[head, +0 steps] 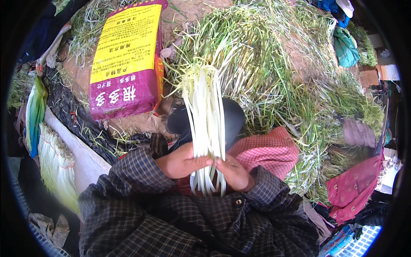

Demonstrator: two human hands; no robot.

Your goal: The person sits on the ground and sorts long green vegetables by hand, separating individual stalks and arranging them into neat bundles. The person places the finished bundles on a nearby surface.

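Observation:
Between my two hands stands a bunch of long pale leafy stalks (205, 112), perhaps blanched garlic chives, with yellowish tips pointing away from me. My left hand (183, 161) grips the bunch from the left side near its lower part. From the right, my right hand (234, 172) holds the same bunch. Both thumbs almost meet over the front of the stalks, and most of my other fingers are hidden behind them. The white lower ends hang below my hands, close to my checked jacket (199, 212).
A big heap of loose green and pale stalks (237, 64) spreads ahead and to the right. A filled purple and yellow sack (125, 61) bearing writing lies ahead left. Tied pale bundles (57, 167) rest at the left. A red checked cloth (269, 149) covers something beside my right arm.

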